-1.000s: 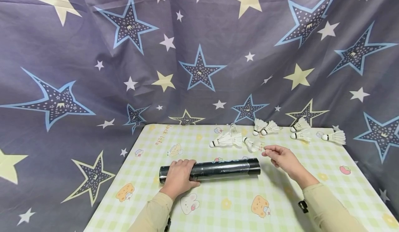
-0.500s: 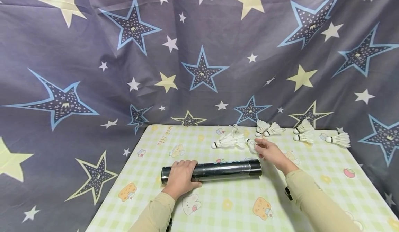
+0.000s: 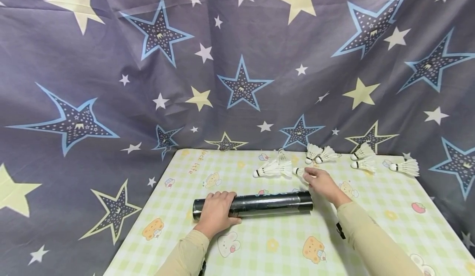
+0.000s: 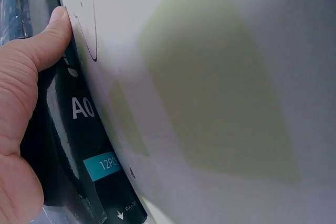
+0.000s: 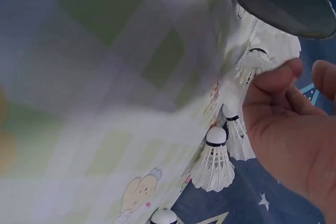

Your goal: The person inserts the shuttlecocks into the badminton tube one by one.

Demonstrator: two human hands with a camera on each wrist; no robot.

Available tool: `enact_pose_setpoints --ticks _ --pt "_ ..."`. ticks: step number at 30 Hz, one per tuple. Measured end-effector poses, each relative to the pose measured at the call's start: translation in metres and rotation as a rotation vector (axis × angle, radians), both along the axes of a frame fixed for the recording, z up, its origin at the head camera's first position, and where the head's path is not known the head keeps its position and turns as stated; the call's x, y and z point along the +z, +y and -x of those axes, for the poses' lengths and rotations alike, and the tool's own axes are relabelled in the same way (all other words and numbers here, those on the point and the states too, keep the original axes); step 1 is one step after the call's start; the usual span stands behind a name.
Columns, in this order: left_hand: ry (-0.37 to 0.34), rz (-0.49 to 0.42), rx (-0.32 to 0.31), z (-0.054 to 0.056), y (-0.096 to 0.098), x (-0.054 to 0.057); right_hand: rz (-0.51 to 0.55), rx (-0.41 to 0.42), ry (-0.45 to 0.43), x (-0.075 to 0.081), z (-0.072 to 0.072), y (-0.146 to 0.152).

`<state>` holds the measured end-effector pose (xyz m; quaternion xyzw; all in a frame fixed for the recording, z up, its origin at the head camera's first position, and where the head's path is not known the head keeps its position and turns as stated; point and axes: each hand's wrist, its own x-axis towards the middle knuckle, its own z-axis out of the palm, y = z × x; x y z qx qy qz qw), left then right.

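Observation:
In the head view, my left hand (image 3: 217,212) grips a black shuttlecock tube (image 3: 272,204) lying on its side, fingers over the top and thumb along the near side. White lettering and a teal label show on the tube (image 4: 84,129) in the left wrist view. Just beyond its right end, my right hand (image 3: 324,187) pinches a white feather shuttlecock (image 3: 298,171) by the feathers, cork to the left; the fingers hide most of the skirt. From the right wrist, the tube's hollow grey end (image 5: 283,3) appears above the right hand (image 5: 294,129).
Left of the pinched one lie overlapping shuttlecocks (image 3: 269,169), with another shuttlecock (image 3: 282,154) behind. More shuttlecocks (image 3: 326,155) rest along the back edge, and others (image 3: 405,167) at the back right. A green checked cloth (image 3: 271,243) covers the table; a starry curtain (image 3: 208,29) hangs behind.
My right hand has moved left and reached the near shuttlecock, whose cork has swung round to point left. The left hand keeps its grip on the tube. The view has shifted slightly.

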<state>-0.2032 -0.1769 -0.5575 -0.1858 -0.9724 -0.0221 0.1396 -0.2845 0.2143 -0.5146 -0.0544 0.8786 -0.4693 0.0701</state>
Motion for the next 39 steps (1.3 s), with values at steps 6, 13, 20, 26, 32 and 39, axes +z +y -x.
enact_pose_setpoints --ticks 6,13,20,26,32,39 --pt "-0.001 0.004 0.0 0.001 0.001 -0.002 -0.045 -0.099 0.087 -0.002 -0.01 0.018" --pt "-0.034 -0.015 0.005 -0.001 0.0 0.0 -0.069 -0.199 0.106 -0.006 -0.024 0.046" --pt "-0.058 -0.031 0.012 -0.003 -0.004 0.002 -0.048 -0.236 0.106 -0.004 -0.041 0.069" --pt "-0.033 -0.029 0.005 -0.004 -0.011 0.008 -0.037 -0.247 0.092 0.006 -0.056 0.082" --pt "0.005 -0.104 0.028 -0.002 -0.018 0.013 0.04 -0.243 0.073 0.018 -0.069 0.086" --pt "0.016 -0.13 0.029 0.0 -0.018 0.014 0.16 -0.166 0.08 0.024 -0.078 0.071"
